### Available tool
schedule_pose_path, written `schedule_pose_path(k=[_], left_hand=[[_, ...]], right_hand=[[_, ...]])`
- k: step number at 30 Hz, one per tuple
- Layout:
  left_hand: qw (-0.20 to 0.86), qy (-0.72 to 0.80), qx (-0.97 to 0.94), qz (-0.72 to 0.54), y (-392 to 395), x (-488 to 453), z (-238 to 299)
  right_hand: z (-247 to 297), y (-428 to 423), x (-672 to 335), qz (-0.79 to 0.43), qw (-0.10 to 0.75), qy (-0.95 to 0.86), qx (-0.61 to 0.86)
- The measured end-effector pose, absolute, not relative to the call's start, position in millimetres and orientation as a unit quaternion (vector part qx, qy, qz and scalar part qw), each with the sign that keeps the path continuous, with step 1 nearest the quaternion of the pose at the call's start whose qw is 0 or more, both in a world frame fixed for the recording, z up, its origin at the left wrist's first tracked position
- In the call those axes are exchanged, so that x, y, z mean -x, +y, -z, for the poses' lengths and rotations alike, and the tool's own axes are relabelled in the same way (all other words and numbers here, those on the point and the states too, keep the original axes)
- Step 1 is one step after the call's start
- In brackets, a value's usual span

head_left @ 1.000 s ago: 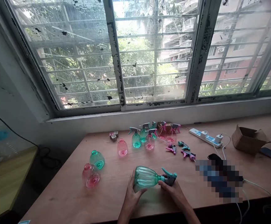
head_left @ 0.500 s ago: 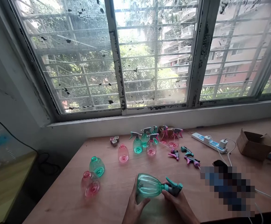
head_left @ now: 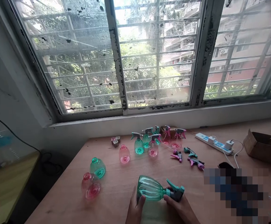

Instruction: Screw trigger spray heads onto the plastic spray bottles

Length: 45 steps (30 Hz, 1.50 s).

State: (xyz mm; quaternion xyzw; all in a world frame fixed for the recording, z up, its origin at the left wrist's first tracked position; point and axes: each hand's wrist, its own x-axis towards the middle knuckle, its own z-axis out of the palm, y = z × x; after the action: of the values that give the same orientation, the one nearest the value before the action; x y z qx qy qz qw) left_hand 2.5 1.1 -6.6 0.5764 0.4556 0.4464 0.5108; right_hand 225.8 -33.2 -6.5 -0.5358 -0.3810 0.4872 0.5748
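A clear green spray bottle [head_left: 151,189] lies sideways between my hands near the front edge of the wooden table [head_left: 116,183]. My left hand [head_left: 135,209] cups its round body. My right hand [head_left: 180,207] grips the teal and grey trigger head [head_left: 176,191] at its neck. A green bottle without a head [head_left: 98,167] and a pink one [head_left: 90,186] lie to the left. Farther back, a pink headless bottle [head_left: 124,154] stands beside several bottles with heads [head_left: 156,141].
Loose trigger heads [head_left: 191,157] lie right of the group. A white power strip [head_left: 216,143] with plugs and an open cardboard box [head_left: 262,145] sit at the back right. Small blocks [head_left: 115,141] rest near the barred window [head_left: 154,53]. A blurred patch covers the right front.
The view has tilted up slightly, so everything sits lower in the picture. My hands still hold the green bottle, and the left hand has shifted a little on its body.
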Motion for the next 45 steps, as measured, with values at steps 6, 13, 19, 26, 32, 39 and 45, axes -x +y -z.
schedule_pose_path(k=[6, 13, 19, 26, 32, 39, 45], left_hand=[[0.497, 0.475, -0.581, -0.436, 0, -1, -1], [0.512, 0.452, -0.597, -0.421, -4, 2, -1], [0.451, 0.435, -0.657, -0.419, 5, 11, 25], [0.495, 0.453, -0.619, -0.408, -2, 7, 10], [0.510, 0.464, -0.587, -0.424, -1, 0, 8], [0.474, 0.460, -0.634, -0.402, -6, 1, 4], [0.450, 0.495, -0.606, -0.430, -3, -3, 3]], right_hand=[[21, -29, -230, -0.487, 0.569, -0.403, 0.526], [28, -28, -231, -0.465, 0.565, -0.433, 0.527], [23, -29, -227, -0.465, 0.577, -0.404, 0.535], [7, -33, -227, -0.479, 0.567, -0.402, 0.536], [14, -32, -229, -0.488, 0.564, -0.421, 0.516], [25, -30, -230, -0.495, 0.556, -0.438, 0.505], [16, -32, -228, -0.492, 0.559, -0.432, 0.509]])
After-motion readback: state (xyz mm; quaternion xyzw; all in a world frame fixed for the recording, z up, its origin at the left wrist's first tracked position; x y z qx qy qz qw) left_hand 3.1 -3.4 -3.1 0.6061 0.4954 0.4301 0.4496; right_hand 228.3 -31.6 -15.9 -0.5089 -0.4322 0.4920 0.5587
